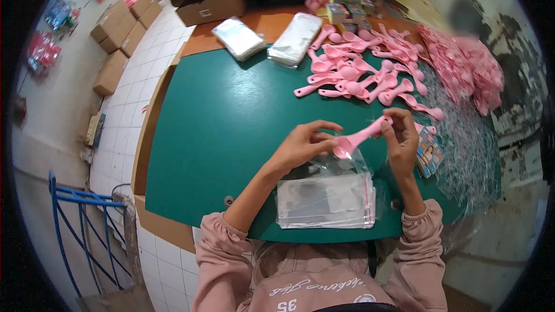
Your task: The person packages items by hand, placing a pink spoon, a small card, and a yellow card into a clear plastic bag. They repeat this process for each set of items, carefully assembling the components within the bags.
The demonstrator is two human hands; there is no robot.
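My right hand (400,141) pinches the handle end of a pink measuring spoon (365,134) and holds it tilted, bowl toward the left. Beside that bowl, the fingertips of my left hand (306,145) close on the edge of a clear plastic bag (350,166); exactly how they grip it is hard to see. Below both hands lies a stack of clear plastic bags (324,202) at the table's near edge. Close to my right wrist is a small pile of printed cards (429,156), with another pink spoon partly hidden behind it.
Many pink spoons (364,69) are heaped on the green table (231,121). Two bag packs (240,39) (296,40) lie at the back. Pink plastic (462,66) and loose clear wrappers (462,150) cover the right side. A cardboard box (211,6) stands behind.
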